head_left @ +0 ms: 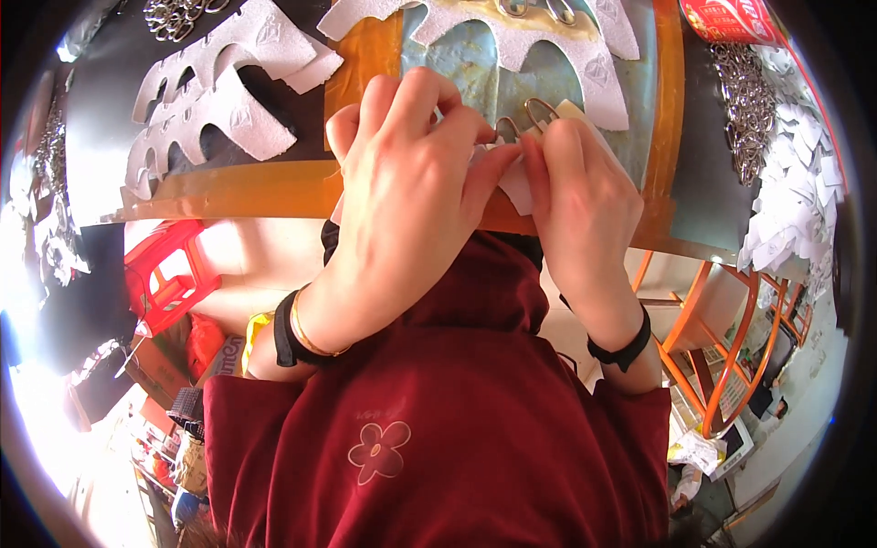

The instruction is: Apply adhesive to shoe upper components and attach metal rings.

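At the near edge of the table, my left hand and my right hand work close together with fingertips pinched. Between them they grip a white fabric-like piece, mostly covered by the fingers. Metal rings stand up at its far edge, by my right fingertips. Just beyond lies a white cut-out strip with arched notches, with metal rings on its yellowish, glossy-looking part. More notched white strips lie to the left of my left hand.
Brown tape borders the bluish work sheet. Piles of metal rings lie at the far left and right, beside a heap of small white pieces and a red package. Below stand a red stool and a wooden chair.
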